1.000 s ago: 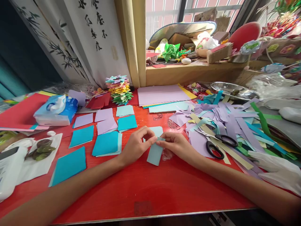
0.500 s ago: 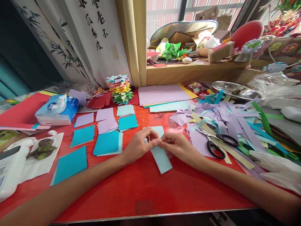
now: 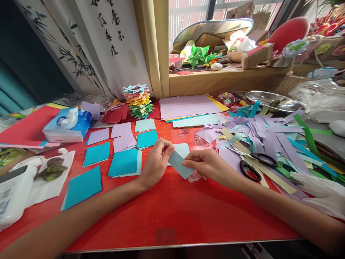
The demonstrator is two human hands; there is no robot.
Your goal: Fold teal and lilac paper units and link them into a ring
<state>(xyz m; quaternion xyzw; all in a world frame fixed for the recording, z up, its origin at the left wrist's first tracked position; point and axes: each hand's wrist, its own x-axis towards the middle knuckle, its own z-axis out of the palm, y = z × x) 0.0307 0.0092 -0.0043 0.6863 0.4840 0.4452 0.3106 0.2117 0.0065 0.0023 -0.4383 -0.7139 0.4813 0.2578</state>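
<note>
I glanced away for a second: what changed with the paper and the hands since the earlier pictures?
The light blue strip swung from pointing toward the person to slanting across between the hands, which drew slightly apart. The left hand and right hand both kept their pinch on it. The scissors and teal squares stayed put.

A red surface (image 3: 172, 216) carries teal squares (image 3: 124, 162) and lilac squares (image 3: 122, 138) at the left, near a blue tissue pack (image 3: 68, 124). A stack of folded coloured pieces (image 3: 138, 101) stands by the curtain (image 3: 107, 43). Black-handled scissors (image 3: 257, 164) lie on a heap of lilac, teal and green strips (image 3: 280, 142), with a metal dish (image 3: 272, 100) behind it.
</note>
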